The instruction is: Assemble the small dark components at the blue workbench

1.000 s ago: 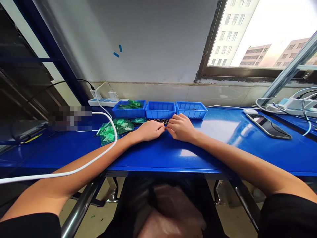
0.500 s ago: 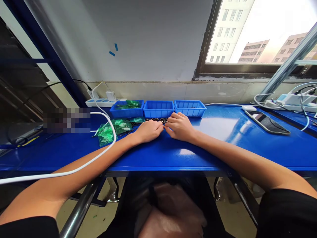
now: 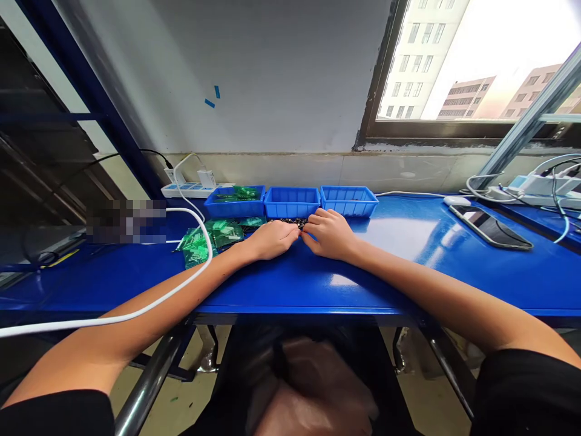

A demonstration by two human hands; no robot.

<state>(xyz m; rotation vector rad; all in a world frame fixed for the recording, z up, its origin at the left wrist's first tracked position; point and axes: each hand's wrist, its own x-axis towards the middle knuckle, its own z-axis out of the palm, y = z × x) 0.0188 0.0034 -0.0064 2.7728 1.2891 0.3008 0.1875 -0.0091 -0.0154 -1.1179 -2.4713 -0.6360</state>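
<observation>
My left hand (image 3: 272,238) and my right hand (image 3: 330,233) rest on the blue table (image 3: 318,278), fingertips meeting in a pinch over a small pile of dark parts (image 3: 293,222). Both hands have curled fingers; what they pinch is too small to name. Three blue bins stand just behind: the left bin (image 3: 233,201) holds green bags, the middle bin (image 3: 292,201) and the right bin (image 3: 348,200) show little inside. Green bags (image 3: 204,237) lie on the table left of my left hand.
A white cable (image 3: 136,312) runs across my left forearm to a power strip (image 3: 184,189) by the wall. A phone (image 3: 490,226) and a white mouse (image 3: 456,200) lie at the right, with more cables and a strip (image 3: 538,188) beyond.
The hands stay together at the pile with only slight finger shifts. The camera view has wobbled a little.
</observation>
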